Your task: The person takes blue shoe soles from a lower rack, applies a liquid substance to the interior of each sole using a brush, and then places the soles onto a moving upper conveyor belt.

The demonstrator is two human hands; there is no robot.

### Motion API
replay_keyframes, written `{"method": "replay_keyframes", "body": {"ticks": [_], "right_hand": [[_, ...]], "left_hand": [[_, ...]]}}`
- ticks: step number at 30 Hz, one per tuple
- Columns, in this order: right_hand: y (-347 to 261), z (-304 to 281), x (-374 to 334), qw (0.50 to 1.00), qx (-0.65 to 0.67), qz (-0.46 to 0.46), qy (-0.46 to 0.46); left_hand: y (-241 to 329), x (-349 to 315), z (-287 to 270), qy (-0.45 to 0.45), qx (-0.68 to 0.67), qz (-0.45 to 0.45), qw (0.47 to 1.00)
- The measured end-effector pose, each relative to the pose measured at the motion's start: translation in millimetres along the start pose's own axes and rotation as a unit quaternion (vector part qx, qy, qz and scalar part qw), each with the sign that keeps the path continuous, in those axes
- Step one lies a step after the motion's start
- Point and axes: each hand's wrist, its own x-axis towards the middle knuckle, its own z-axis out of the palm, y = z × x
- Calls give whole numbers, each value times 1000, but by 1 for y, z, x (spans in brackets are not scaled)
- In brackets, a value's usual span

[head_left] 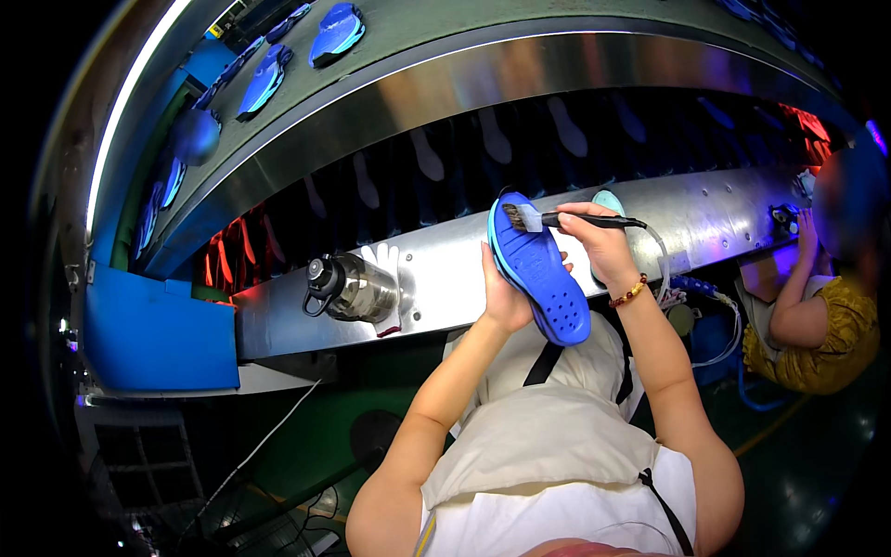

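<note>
A blue shoe sole (538, 265) with a lighter blue edge is tilted in front of me, its holed end toward my body. My left hand (505, 295) is closed round its left side and underside. In my right hand (605, 243) is a brush (531, 219) with a black handle, and a pale tube (663, 255) runs from the handle's rear end. Its dark bristles touch the sole's upper surface near the far end. Behind the right hand, a pale green piece (608, 200) lies on the metal ledge, partly hidden.
A dark-lidded clear bottle (364, 288) lies on the metal ledge (436, 269), with a white glove (385, 258) beside it. Beyond, several blue soles (336, 35) rest on a green conveyor (408, 26). Another person (817, 320) in yellow works at the right.
</note>
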Motion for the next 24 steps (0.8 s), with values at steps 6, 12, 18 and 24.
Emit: {"method": "replay_keyframes", "body": {"ticks": [6, 12, 18, 24], "right_hand": [[-7, 33, -10, 944, -286, -152, -63], [-11, 14, -50, 869, -374, -199, -256], [-39, 10, -41, 963, -189, -52, -183], [-36, 19, -32, 945, -203, -99, -235]], "left_hand": [[-6, 11, -8, 99, 9, 84, 992], [31, 0, -29, 114, 79, 118, 983], [31, -14, -4, 50, 25, 39, 998], [20, -10, 11, 51, -73, 45, 995]]}}
